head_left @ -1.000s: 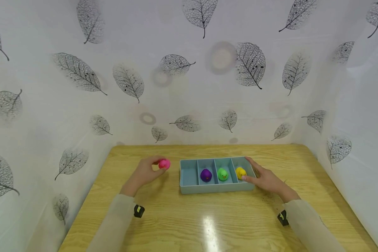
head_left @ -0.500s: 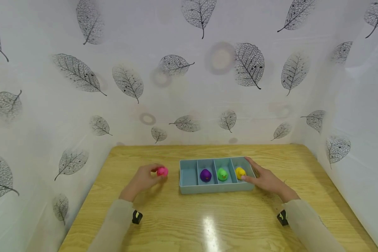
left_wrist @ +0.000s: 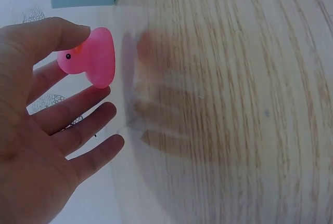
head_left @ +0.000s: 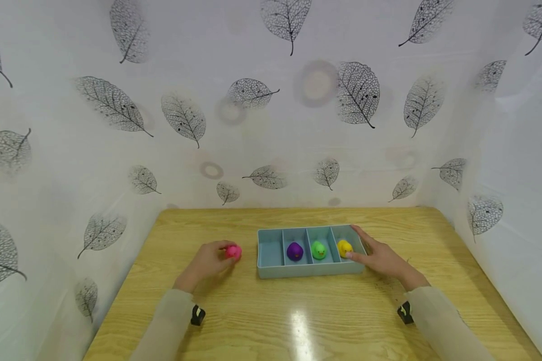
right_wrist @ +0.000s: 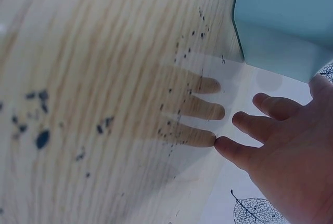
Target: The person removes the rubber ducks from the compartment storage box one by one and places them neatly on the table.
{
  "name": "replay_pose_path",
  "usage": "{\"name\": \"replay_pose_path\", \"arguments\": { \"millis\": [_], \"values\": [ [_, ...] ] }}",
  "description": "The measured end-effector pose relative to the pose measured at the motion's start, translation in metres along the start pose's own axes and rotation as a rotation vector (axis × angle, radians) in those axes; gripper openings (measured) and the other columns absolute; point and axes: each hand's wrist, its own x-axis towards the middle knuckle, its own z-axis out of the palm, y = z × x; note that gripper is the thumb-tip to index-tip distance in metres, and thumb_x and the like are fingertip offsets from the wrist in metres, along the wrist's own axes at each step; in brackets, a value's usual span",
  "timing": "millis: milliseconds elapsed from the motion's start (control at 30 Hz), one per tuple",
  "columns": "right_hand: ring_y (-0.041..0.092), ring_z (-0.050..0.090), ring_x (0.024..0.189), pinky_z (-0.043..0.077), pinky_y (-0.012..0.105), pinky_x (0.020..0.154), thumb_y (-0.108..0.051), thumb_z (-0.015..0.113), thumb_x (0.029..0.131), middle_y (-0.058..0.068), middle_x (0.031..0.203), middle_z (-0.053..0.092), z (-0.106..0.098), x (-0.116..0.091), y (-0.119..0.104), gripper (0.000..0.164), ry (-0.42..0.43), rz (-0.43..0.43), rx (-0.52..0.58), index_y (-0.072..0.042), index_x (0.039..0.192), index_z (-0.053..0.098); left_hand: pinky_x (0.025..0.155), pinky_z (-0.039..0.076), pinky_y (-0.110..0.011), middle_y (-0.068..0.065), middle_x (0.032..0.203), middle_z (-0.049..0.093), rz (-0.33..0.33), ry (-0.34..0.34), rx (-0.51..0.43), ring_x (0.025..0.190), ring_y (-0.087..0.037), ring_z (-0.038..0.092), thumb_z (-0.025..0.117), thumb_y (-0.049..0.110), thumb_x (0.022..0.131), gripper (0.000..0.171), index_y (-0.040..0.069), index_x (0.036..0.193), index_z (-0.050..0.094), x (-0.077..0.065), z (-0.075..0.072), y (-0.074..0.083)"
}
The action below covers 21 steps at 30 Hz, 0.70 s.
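My left hand [head_left: 210, 260] pinches a pink rubber duck [head_left: 233, 252] between thumb and fingertips, left of a blue-grey compartment box [head_left: 293, 271]. In the left wrist view the pink duck [left_wrist: 101, 60] lies sideways to the camera, low over the tabletop, with the lower fingers spread. My right hand [head_left: 384, 258] grips the box's right end, index finger at the far corner and thumb over the end compartment, against a yellow duck [head_left: 345, 248]. A purple duck [head_left: 295, 251] and a green duck [head_left: 318, 250] sit in the two middle compartments. The leftmost compartment holds nothing.
The wooden table [head_left: 253, 316] has small dark specks [right_wrist: 42, 140] near my right hand. A white curtain [head_left: 280, 130] with a leaf print stands around its back and sides. Light glares off the front middle.
My left hand has come down and nearer to me with the pink duck, staying left of the box. The right hand and the box have stayed put.
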Motion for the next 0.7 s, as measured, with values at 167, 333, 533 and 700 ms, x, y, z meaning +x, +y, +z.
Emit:
{"name": "replay_pose_path", "arguments": {
  "millis": [167, 333, 533, 700],
  "values": [
    [0.066, 0.035, 0.144, 0.041, 0.079, 0.106, -0.055, 0.062, 0.102, 0.030, 0.172, 0.018, 0.0002, -0.0009, 0.0009, 0.091, 0.003, -0.003, -0.007, -0.038, 0.170, 0.003, 0.109, 0.054, -0.053, -0.015, 0.128, 0.074, -0.024, -0.013, 0.014, 0.123, -0.036, 0.068, 0.077, 0.011, 0.093, 0.037, 0.004, 0.129, 0.072, -0.0009, 0.0023, -0.0011],
    [0.065, 0.034, 0.145, 0.040, 0.079, 0.106, -0.056, 0.061, 0.102, 0.029, 0.172, 0.017, 0.0001, -0.0008, 0.0009, 0.091, 0.001, -0.001, -0.008, -0.039, 0.170, 0.002, 0.107, 0.054, -0.050, -0.013, 0.127, 0.074, -0.043, -0.021, 0.013, 0.119, -0.029, 0.068, 0.077, 0.010, 0.091, 0.039, 0.004, 0.129, 0.072, -0.0004, 0.0055, -0.0048],
    [0.065, 0.035, 0.145, 0.040, 0.079, 0.107, -0.058, 0.061, 0.102, 0.029, 0.173, 0.017, 0.0001, -0.0006, 0.0005, 0.091, 0.001, 0.009, -0.014, -0.040, 0.170, 0.002, 0.104, 0.056, -0.046, -0.010, 0.124, 0.075, -0.050, -0.028, 0.017, 0.113, -0.023, 0.068, 0.077, 0.010, 0.091, 0.039, 0.007, 0.129, 0.072, 0.0003, 0.0073, -0.0059],
    [0.065, 0.034, 0.146, 0.039, 0.079, 0.107, -0.058, 0.061, 0.102, 0.029, 0.173, 0.017, 0.0002, -0.0002, -0.0001, 0.091, 0.001, 0.011, -0.013, -0.040, 0.170, 0.003, 0.104, 0.055, -0.045, -0.009, 0.124, 0.075, -0.051, -0.033, 0.025, 0.113, -0.022, 0.067, 0.076, 0.012, 0.091, 0.039, 0.008, 0.129, 0.072, 0.0009, 0.0078, -0.0059]
  ]
}}
